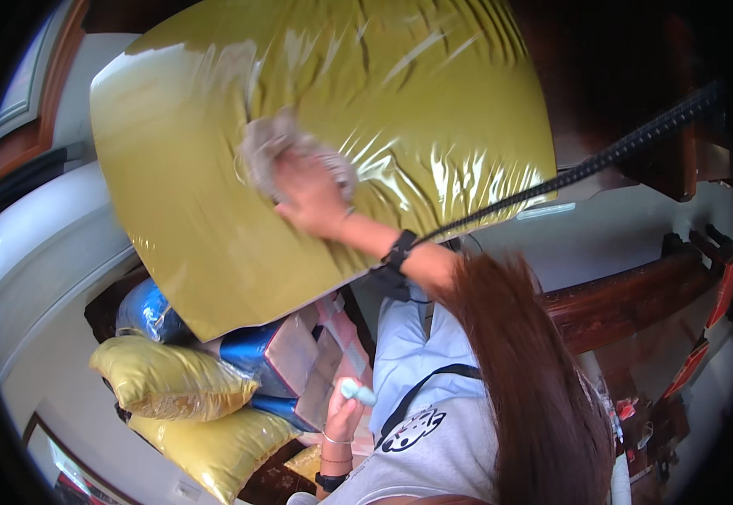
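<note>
On yellow panel (190, 244), head view: grey-beige cloth (261, 153) lies on the film-wrapped surface, approx. left of centre, blurred.
Right hand (312, 194): spread over cloth, touching; fingers blurred, can't tell if clamped or just pressing.
Left hand (343, 414): low, nr. torso, well apart from R; fingers closed on small pale-blue object (358, 392), poss. a spray head.
Film on panel: shiny, wrinkled, esp. upper & right parts.
Below panel edge: two yellow cushions (173, 377), blue bundle (149, 311), boxes (286, 353) w/ blue sides.
R side: dark wood bench (627, 303); black cord (585, 175) crosses nr. panel corner.
Wiping: prob. mid-job; cloth covers one patch only.
Done vs. left: no visible wiped/unwiped line, can't tell.
</note>
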`<action>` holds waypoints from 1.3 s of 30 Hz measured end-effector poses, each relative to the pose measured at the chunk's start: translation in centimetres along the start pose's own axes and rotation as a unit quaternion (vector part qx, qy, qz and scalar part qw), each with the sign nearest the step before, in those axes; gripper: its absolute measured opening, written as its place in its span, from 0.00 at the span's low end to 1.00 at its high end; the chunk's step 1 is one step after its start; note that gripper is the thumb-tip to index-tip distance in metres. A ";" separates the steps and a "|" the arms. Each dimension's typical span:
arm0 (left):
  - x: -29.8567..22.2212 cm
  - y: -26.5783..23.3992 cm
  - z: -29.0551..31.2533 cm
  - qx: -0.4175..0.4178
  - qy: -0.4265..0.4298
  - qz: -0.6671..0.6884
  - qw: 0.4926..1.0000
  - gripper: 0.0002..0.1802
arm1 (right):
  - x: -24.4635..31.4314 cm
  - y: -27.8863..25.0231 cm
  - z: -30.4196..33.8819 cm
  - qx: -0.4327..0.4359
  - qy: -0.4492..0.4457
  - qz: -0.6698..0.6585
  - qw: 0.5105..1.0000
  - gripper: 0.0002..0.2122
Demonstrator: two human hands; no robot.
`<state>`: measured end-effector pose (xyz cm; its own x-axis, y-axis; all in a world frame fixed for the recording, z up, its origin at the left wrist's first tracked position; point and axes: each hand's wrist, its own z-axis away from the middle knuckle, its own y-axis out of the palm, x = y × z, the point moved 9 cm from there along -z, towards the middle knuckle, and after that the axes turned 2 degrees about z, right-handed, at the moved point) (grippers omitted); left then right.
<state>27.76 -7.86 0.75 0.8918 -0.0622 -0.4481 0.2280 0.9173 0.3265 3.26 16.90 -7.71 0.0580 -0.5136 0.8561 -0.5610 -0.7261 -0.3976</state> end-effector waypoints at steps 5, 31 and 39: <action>0.3 -1.8 0.8 -0.023 0.008 0.008 1.000 0.30 | 15.5 9.3 6.1 0.061 -0.354 -0.090 0.929 0.16; -6.9 0.8 -0.2 0.223 0.066 0.012 0.972 0.50 | -31.0 -40.5 35.1 -0.292 0.474 0.100 0.825 0.18; -23.7 -3.1 17.6 0.281 0.491 0.122 0.816 0.20 | -5.6 -38.0 18.8 -0.134 0.375 0.434 0.808 0.10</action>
<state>12.78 -16.13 24.96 0.2566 0.6928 -0.6739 0.4797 0.5140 0.7111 39.78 38.76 -3.55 -0.9138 -0.2822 0.2922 -0.2859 -0.0640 -0.9561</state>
